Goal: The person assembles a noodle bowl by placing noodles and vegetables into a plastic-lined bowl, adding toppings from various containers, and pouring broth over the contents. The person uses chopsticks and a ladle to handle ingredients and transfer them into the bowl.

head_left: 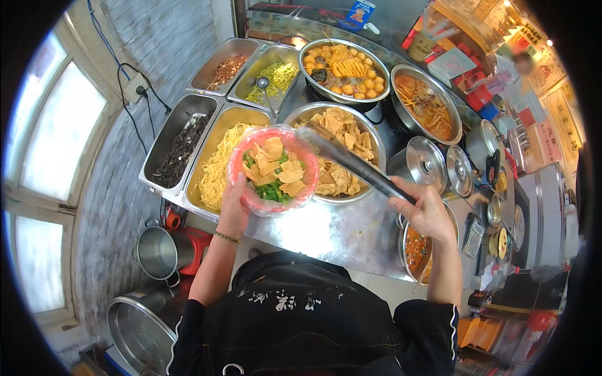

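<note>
My left hand (234, 207) grips the side of a red bowl (237, 164) lined with a clear plastic bag. Chopped greens and pieces of fried crisps (291, 172) lie inside the bowl. In my right hand (427, 208) is a long dark utensil (360, 166), slanting up and left; its blurred far end lies beside the bowl's upper right rim, and its exact kind is unclear. Under it stands a wide steel basin (380, 139) of fried crisps. Yellow noodles (219, 169) fill a tray just left of the bowl.
Steel trays hold dark shreds (182, 150), peanuts (231, 70) and chopped greens (276, 80) with a spoon. Behind are a pan of skewers and balls (345, 66) and a pan of red broth (421, 106). Lidded pots (419, 164) and a reddish stew pot (416, 250) stand right.
</note>
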`<state>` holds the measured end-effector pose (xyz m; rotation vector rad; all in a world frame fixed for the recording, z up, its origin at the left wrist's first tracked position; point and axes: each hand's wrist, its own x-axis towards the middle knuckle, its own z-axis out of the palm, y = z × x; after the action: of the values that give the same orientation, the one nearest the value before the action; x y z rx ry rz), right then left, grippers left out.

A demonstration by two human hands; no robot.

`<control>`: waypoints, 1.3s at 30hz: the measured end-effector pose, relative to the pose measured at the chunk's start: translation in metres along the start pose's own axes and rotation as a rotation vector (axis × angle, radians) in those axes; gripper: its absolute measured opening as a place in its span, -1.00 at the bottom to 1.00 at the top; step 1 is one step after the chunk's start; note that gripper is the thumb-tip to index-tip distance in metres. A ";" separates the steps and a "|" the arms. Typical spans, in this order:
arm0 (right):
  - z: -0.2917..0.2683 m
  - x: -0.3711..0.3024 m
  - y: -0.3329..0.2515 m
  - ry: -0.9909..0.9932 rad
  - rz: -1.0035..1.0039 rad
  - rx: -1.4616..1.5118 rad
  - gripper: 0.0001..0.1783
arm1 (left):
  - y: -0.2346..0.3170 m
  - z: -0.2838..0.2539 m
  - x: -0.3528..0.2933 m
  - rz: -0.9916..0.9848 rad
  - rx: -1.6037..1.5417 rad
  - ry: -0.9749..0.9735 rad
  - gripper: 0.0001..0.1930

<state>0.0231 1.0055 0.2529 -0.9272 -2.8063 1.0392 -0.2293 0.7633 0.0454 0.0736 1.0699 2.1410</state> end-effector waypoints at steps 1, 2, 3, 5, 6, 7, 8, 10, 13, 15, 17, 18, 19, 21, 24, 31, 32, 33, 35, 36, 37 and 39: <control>-0.001 0.006 0.004 0.008 -0.004 -0.065 -0.55 | 0.000 -0.003 -0.001 0.020 -0.005 0.002 -0.58; 0.000 0.011 0.013 0.021 -0.004 -0.131 -0.57 | 0.000 -0.006 -0.002 0.032 -0.032 -0.012 -0.60; 0.003 0.018 0.021 0.032 -0.006 -0.198 -0.60 | 0.002 -0.016 -0.003 0.044 -0.049 -0.015 -0.65; 0.018 0.033 0.038 0.052 0.083 -0.225 -0.64 | 0.007 -0.016 -0.006 0.061 -0.058 0.021 -0.71; 0.028 0.041 0.050 0.069 0.106 -0.256 -0.64 | 0.014 0.001 -0.010 0.065 -0.050 0.061 -0.73; 0.036 0.051 0.057 0.078 0.113 -0.283 -0.63 | 0.014 -0.005 -0.010 0.076 -0.040 0.058 -0.73; 0.043 0.060 0.060 0.066 0.122 -0.296 -0.63 | 0.014 -0.012 -0.010 0.085 -0.029 0.055 -0.73; 0.053 0.072 0.061 0.043 0.146 -0.319 -0.61 | 0.016 -0.011 -0.011 0.096 -0.011 0.071 -0.72; 0.055 0.074 0.063 0.069 0.138 -0.289 -0.61 | 0.034 0.039 -0.024 0.066 -0.063 0.225 -0.65; 0.051 0.069 0.075 0.109 0.080 -0.293 -0.64 | 0.033 0.033 -0.022 0.062 -0.073 0.197 -0.60; 0.046 0.061 0.081 0.126 0.070 -0.283 -0.64 | 0.021 -0.006 -0.017 0.078 -0.044 0.050 -0.57; 0.043 0.056 0.080 0.125 0.093 -0.271 -0.64 | 0.017 -0.016 -0.017 0.078 -0.037 -0.004 -0.55; 0.039 0.051 0.077 0.129 0.120 -0.260 -0.63 | 0.016 -0.015 -0.015 0.065 -0.043 -0.027 -0.53; 0.027 0.038 0.058 0.117 0.084 -0.174 -0.60 | 0.015 -0.019 -0.011 0.061 -0.054 -0.037 -0.52; 0.014 0.020 0.032 0.054 0.060 0.000 -0.56 | 0.013 -0.020 -0.010 0.066 -0.070 -0.020 -0.51; 0.024 0.023 -0.018 0.017 -0.191 -0.110 -0.47 | 0.015 -0.046 -0.016 0.036 -0.046 -0.004 -0.45; 0.027 0.030 -0.020 0.040 -0.202 -0.095 -0.47 | 0.028 -0.031 -0.027 0.077 -0.105 -0.067 -0.44; 0.030 0.038 -0.025 0.060 -0.214 -0.082 -0.46 | 0.035 -0.024 -0.033 0.121 -0.164 -0.127 -0.43; 0.037 0.056 -0.049 -0.029 -0.206 -0.145 -0.53 | 0.047 -0.050 -0.050 0.139 -0.181 -0.035 -0.41; 0.045 0.068 -0.051 -0.056 -0.231 -0.162 -0.55 | 0.059 -0.052 -0.061 0.150 -0.136 0.031 -0.41; 0.058 0.082 -0.054 -0.091 -0.266 -0.178 -0.58 | 0.069 -0.060 -0.073 0.191 -0.144 0.045 -0.42; 0.086 0.112 -0.054 -0.104 -0.404 -0.369 -0.63 | 0.086 -0.076 -0.091 0.262 -0.128 0.089 -0.42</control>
<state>-0.1153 0.9811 0.1972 -0.2877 -3.1405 0.5448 -0.2398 0.6214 0.0807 0.0611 1.0165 2.4638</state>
